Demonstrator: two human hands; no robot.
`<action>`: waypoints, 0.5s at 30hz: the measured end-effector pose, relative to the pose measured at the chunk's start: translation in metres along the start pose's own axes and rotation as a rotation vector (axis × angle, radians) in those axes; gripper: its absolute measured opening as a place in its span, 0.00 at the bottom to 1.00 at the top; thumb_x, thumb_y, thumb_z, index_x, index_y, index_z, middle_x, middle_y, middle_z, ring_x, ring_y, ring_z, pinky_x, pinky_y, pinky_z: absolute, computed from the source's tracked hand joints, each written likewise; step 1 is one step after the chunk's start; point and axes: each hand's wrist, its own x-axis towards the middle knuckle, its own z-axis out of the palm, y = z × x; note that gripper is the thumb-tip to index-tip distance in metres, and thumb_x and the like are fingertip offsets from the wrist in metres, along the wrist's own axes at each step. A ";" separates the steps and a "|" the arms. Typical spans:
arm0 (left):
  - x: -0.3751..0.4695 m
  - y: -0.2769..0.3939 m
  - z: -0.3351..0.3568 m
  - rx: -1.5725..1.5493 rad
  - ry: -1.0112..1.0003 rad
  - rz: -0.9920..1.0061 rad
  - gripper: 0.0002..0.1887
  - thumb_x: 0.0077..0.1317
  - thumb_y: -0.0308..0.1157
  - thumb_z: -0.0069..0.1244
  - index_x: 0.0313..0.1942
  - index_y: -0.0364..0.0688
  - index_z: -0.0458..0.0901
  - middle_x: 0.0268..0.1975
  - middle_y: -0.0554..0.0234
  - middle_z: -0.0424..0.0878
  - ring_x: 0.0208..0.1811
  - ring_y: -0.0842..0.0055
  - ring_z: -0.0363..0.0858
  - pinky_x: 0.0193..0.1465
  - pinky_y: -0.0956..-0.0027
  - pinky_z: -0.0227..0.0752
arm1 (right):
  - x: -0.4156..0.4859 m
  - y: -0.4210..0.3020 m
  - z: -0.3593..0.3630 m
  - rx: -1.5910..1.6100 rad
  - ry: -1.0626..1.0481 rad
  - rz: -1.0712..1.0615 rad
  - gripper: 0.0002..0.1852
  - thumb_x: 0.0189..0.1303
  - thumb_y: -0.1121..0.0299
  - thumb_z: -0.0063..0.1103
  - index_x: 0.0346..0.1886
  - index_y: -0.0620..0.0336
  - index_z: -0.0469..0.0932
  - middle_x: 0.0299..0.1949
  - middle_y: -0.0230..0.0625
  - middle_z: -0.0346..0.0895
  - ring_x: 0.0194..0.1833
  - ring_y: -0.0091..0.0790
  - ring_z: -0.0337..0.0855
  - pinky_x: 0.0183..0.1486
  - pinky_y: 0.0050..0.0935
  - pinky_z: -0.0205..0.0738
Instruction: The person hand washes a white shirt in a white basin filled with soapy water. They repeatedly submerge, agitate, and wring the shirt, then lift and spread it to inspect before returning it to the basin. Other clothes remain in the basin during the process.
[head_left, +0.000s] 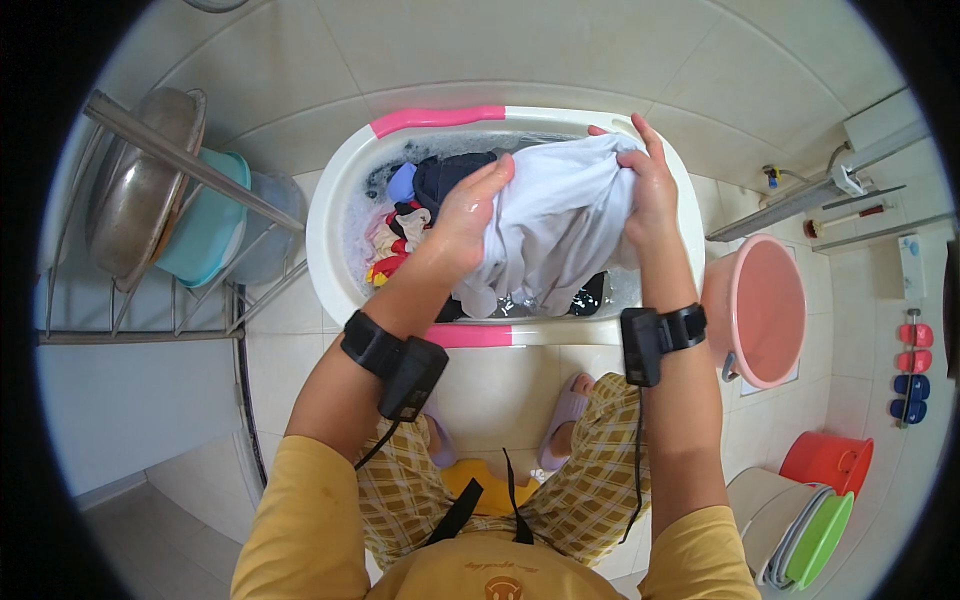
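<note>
Stretched between my two hands is a wet white cloth garment (559, 217), raised over a white plastic tub (321, 225) with pink grips. My left hand (469, 214) grips its left side, thumb on top. At the upper right, my right hand (651, 184) pinches a bunched edge between thumb and fingers. The garment's lower folds hang down to the soapy water. Left of it in the tub lie dark blue fabric (450, 178), a light blue piece (402, 182) and a heap of red, cream and yellow clothes (397, 236). A black item (589, 295) shows below the garment.
A pink bucket (765, 311) stands right of the tub. On the left, a metal rack (195, 171) holds a steel basin (142, 187) and a turquoise basin (206, 225). A red bucket (825, 461) and stacked basins (821, 540) sit at lower right. The tiled wall borders the tub's far side.
</note>
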 end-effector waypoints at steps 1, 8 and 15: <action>0.004 -0.007 -0.003 -0.058 0.140 -0.084 0.18 0.62 0.43 0.41 0.44 0.37 0.71 0.40 0.63 0.76 0.41 0.79 0.73 0.45 0.73 0.66 | -0.009 0.009 0.014 -0.272 0.007 -0.088 0.18 0.45 0.79 0.41 0.43 0.64 0.71 0.38 0.45 0.75 0.39 0.38 0.75 0.46 0.29 0.68; 0.011 -0.050 0.004 -0.426 -0.215 0.256 0.11 0.60 0.42 0.41 0.32 0.45 0.75 0.30 0.66 0.77 0.36 0.78 0.75 0.41 0.68 0.70 | -0.038 0.051 0.065 -1.199 -0.218 -0.896 0.12 0.48 0.64 0.52 0.12 0.55 0.71 0.12 0.40 0.69 0.14 0.43 0.70 0.16 0.33 0.64; 0.000 -0.040 0.003 0.011 0.406 -0.042 0.08 0.58 0.35 0.42 0.33 0.44 0.75 0.31 0.66 0.76 0.33 0.77 0.76 0.35 0.71 0.70 | -0.028 0.067 0.056 -1.133 -0.271 -0.870 0.13 0.46 0.62 0.52 0.14 0.59 0.71 0.14 0.44 0.69 0.17 0.46 0.71 0.20 0.38 0.65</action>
